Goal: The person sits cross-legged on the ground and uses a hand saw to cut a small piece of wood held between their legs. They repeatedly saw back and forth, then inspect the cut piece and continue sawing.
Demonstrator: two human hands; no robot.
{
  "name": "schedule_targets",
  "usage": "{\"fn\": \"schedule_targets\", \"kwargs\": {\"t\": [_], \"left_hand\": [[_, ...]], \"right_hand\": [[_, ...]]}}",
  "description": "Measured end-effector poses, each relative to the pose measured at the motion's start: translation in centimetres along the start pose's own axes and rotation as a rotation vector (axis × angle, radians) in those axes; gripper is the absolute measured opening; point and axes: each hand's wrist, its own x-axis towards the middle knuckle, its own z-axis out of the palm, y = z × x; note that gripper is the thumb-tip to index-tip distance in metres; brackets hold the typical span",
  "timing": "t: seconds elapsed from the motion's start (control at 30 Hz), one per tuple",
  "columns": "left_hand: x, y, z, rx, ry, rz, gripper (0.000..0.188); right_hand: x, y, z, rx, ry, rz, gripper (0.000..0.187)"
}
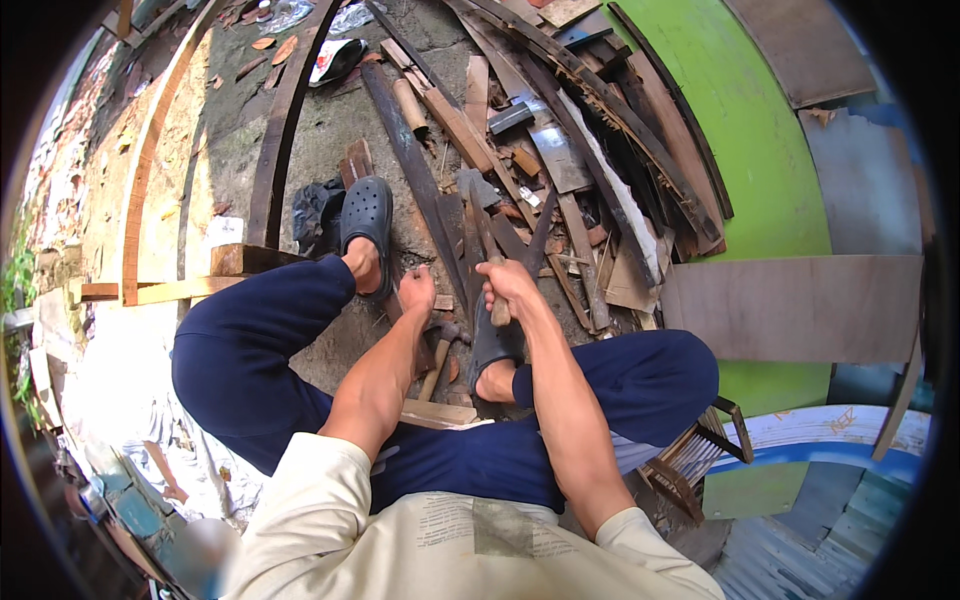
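Right hand (510, 285) wrapped round wooden tool handle (500, 313), probably for firm control; far end unclear among scrap wood (458, 130) ahead. Left hand (416, 290) curled closed, contents unclear; hammer (435, 370) just behind, perhaps for easy reach.

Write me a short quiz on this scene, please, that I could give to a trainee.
1. True or false: the right hand grips a wooden handle.
2. Which tool lies between the left forearm and the right clog?
3. What colour are the trousers? A) red, B) navy blue, C) white.

Key: 1. True. 2. A hammer. 3. B.
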Motion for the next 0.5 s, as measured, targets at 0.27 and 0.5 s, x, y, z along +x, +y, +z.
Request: {"fn": "schedule_targets", "kwargs": {"t": [0.27,0.5], "left_hand": [[-0.8,-0.6,-0.5,0.022,-0.023,-0.036,0.050],[-0.7,-0.4,-0.2,0.031,-0.020,-0.035,0.050]], "right_hand": [[-0.9,-1.2,-1.0,0.356,-0.071,0.064,0.027],[-3.7,-3.6,0.8,0.092,0.345,-0.803,0.026]]}}
